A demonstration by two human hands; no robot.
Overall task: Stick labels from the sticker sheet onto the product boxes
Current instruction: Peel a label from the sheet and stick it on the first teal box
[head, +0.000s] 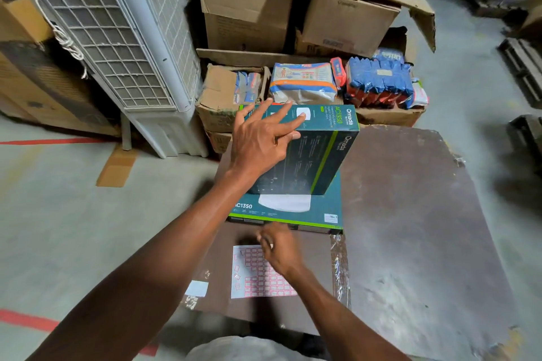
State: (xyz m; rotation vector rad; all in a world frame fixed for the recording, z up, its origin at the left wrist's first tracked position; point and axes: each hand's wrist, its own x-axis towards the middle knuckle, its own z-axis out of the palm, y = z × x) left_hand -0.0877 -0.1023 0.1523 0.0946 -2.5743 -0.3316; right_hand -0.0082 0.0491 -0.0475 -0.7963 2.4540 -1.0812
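Hands over brown desk point(410, 214), both busy. Left hand point(258, 138) reaches forward, fingers spread straight, flat against the near face of the upright product box point(316, 155); grip wide, nothing curled round it. That box is teal with a green stripe, stands on edge on top of a second product box point(316, 211), which lies flat on the desk. Right hand point(278, 246) sits at the top right corner of the sticker sheet point(258, 272), fingers bunched in a narrow pinch; blurred, so cannot tell whether a label is between them. Sheet lies flat on the desk, just in front of the flat box, pink-bordered labels in rows, several slots at upper left bare. Small white slip point(197, 288) near the desk's left edge. Behind the desk: cardboard cartons point(243, 9), blue and orange packets point(378, 82), white air cooler point(117, 38) on the floor at left.
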